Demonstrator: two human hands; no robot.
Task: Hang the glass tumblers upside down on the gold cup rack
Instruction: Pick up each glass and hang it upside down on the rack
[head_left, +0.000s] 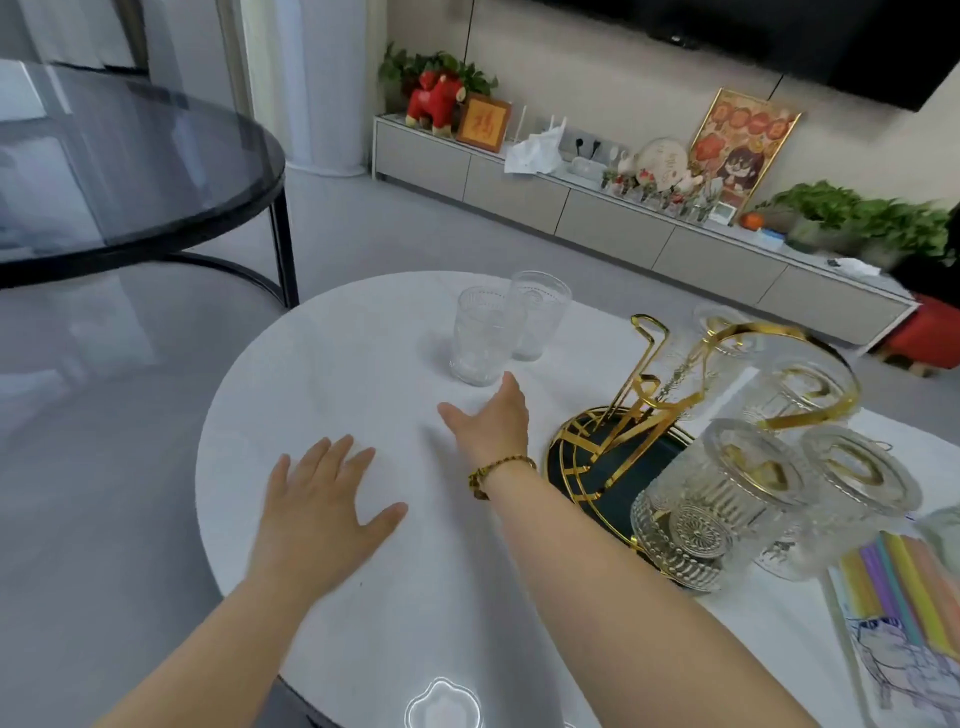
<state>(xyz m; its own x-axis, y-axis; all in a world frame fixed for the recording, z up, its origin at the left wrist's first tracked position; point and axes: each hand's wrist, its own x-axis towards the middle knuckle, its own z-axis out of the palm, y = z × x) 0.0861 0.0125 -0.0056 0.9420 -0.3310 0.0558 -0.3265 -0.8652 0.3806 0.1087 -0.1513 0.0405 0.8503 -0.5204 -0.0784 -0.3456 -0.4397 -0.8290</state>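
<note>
Two clear embossed glass tumblers stand upright side by side on the white round table (332, 374), the nearer one (480, 338) and the farther one (537, 314). The gold cup rack (649, 395) with a dark round base stands to the right, and several tumblers hang upside down on its arms, such as one at the front (727, 499). My right hand (491, 421) is flat and open, fingertips just short of the nearer tumbler. My left hand (322, 504) rests open on the table, holding nothing.
A pack of pastel straws (904, 582) and a drawing lie at the table's right edge. A dark glass round table (130, 171) stands to the left. A long low TV cabinet (597, 208) with plants and ornaments runs along the far wall.
</note>
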